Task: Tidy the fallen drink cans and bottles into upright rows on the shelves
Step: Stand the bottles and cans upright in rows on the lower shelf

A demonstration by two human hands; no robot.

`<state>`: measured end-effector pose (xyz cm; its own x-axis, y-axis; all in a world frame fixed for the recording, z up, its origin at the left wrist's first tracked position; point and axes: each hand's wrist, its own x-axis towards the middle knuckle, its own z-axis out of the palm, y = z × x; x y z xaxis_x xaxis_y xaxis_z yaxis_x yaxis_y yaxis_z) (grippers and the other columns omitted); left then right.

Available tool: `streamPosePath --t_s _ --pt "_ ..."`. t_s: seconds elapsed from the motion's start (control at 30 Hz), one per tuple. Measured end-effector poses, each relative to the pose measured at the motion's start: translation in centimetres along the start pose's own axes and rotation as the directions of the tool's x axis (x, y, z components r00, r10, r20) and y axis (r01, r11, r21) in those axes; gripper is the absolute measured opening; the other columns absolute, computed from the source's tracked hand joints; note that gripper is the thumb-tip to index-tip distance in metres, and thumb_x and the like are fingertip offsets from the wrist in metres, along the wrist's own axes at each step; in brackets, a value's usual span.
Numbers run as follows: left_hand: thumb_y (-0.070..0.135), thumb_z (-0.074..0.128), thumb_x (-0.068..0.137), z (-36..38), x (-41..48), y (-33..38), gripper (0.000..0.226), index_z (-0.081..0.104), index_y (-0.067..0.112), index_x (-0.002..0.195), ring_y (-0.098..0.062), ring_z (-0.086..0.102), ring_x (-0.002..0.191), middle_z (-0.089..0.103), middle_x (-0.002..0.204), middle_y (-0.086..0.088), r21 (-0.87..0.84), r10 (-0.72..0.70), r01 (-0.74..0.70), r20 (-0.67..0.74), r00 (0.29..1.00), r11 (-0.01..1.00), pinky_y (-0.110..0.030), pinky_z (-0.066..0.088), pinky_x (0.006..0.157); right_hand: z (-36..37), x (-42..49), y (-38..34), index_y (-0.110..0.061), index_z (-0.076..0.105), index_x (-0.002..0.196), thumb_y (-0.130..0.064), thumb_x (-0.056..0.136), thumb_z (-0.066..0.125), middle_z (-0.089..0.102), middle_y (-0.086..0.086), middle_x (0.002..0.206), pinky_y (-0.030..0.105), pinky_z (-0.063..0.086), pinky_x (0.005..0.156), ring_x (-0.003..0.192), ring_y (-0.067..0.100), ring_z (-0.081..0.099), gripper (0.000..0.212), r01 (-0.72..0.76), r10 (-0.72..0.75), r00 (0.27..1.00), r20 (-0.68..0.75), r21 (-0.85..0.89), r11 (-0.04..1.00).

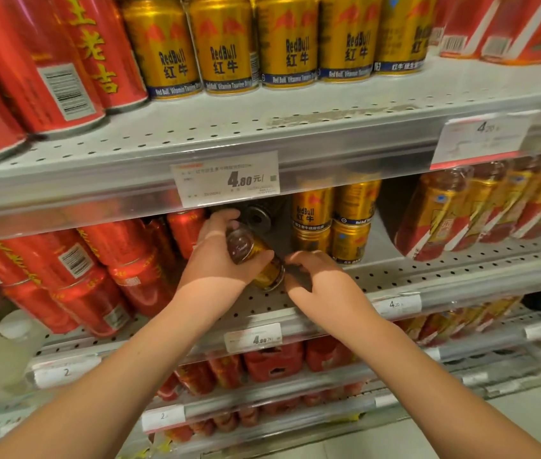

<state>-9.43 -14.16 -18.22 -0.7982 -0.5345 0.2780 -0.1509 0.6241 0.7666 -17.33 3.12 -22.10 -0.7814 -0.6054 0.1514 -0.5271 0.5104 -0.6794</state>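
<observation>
On the middle shelf, just below the 4.80 price tag, the left hand is clamped around a gold can that lies tilted, its dark end facing the camera and its far end pointing toward five o'clock. At three o'clock from that can the right hand hovers with fingers curled and spread, holding nothing, its fingertips just beside the can's lower rim. At one o'clock, stacked gold cans stand upright; at nine o'clock, red cans lean in a tumbled pile.
</observation>
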Motion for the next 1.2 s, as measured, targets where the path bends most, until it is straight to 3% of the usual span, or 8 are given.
streamPosePath --t_s 0.17,0.27,0.47,0.57,0.73,0.9,1.1,1.2 --pt "0.022 0.09 0.074 3.1 -2.8 1.2 0.071 0.047 0.032 0.129 -0.011 0.058 0.116 0.053 0.128 0.003 -0.148 0.033 -0.028 0.036 0.999 0.989 -0.035 0.048 0.104 -1.9 -1.0 1.9 -0.039 0.057 0.124 -0.054 0.088 0.056 0.061 -0.009 0.117 0.037 0.054 0.087 0.106 0.013 0.061 0.039 0.035 -0.033 0.995 0.097 -0.02 0.999" --pt "0.04 0.085 0.075 4.6 -4.3 1.8 0.063 0.049 0.041 0.126 0.007 0.05 0.112 0.048 0.124 0.015 -0.026 0.027 -0.026 0.003 1.0 0.999 -0.017 0.044 0.095 -2.6 -1.1 2.5 -0.044 0.052 0.119 -0.068 0.079 0.051 0.06 -0.014 0.11 0.034 0.054 0.078 0.097 0.011 0.06 0.046 0.093 -0.084 0.992 0.097 -0.093 0.991" --pt "0.045 0.08 0.078 5.1 -5.5 2.3 0.075 0.037 0.061 0.137 0.02 0.043 0.118 0.044 0.135 0.02 -0.002 -0.029 0.029 0.059 0.998 1.0 -0.001 0.032 0.09 -3.4 -1.1 4.0 -0.041 0.05 0.113 -0.063 0.084 0.052 0.061 -0.014 0.099 0.032 0.055 0.074 0.09 0.009 0.061 0.036 0.123 -0.114 0.989 0.096 -0.084 0.989" --pt "0.046 0.08 0.08 5.5 -5.4 2.7 0.077 0.036 0.057 0.142 0.025 0.037 0.121 0.044 0.14 0.023 -0.014 -0.025 0.027 0.091 0.996 1.0 0.006 0.03 0.089 -3.9 -1.6 4.7 -0.04 0.048 0.118 -0.06 0.086 0.055 0.063 -0.016 0.099 0.029 0.054 0.072 0.089 0.007 0.062 0.038 0.11 -0.104 0.991 0.084 -0.065 0.992" --pt "0.05 0.08 0.08 7.4 -5.7 3.6 0.059 0.04 0.058 0.122 0.021 0.049 0.114 0.055 0.12 0.04 -0.063 -0.053 0.058 0.081 0.995 0.996 0.004 0.035 0.085 -5.4 -2.1 6.0 -0.041 0.051 0.11 -0.068 0.083 0.054 0.064 -0.016 0.088 0.031 0.055 0.064 0.08 0.003 0.06 0.039 0.076 -0.073 0.996 0.048 -0.074 0.994" --pt "0.054 0.073 0.084 10.0 -5.7 5.2 0.069 0.041 0.042 0.144 0.011 0.047 0.122 0.047 0.139 0.02 -0.044 -0.004 0.009 0.104 0.995 0.999 -0.004 0.036 0.097 -7.1 -2.5 7.8 -0.037 0.047 0.119 -0.069 0.076 0.054 0.064 -0.014 0.096 0.033 0.057 0.067 0.084 0.007 0.062 0.054 0.027 -0.025 0.999 0.021 -0.088 0.996" --pt "0.051 0.069 0.089 13.6 -5.1 7.8 0.074 0.035 0.038 0.153 0.008 0.044 0.12 0.043 0.143 0.017 -0.016 -0.015 0.018 0.162 0.987 1.0 0.004 0.03 0.086 -9.5 -3.1 10.5 -0.032 0.049 0.114 -0.065 0.075 0.061 0.061 -0.012 0.086 0.029 0.053 0.06 0.082 0.01 0.06 0.052 -0.051 0.045 0.995 -0.088 -0.073 0.996" --pt "0.036 0.074 0.09 15.1 -4.8 8.9 0.064 0.041 0.032 0.145 0.003 0.061 0.109 0.063 0.125 0.013 -0.152 -0.059 0.083 0.154 0.986 0.985 -0.019 0.052 0.094 -10.1 -3.0 11.3 -0.023 0.048 0.095 -0.059 0.079 0.067 0.052 -0.007 0.076 0.021 0.032 0.048 0.072 0.017 0.056 0.043 -0.117 0.094 0.976 -0.197 -0.112 0.987"
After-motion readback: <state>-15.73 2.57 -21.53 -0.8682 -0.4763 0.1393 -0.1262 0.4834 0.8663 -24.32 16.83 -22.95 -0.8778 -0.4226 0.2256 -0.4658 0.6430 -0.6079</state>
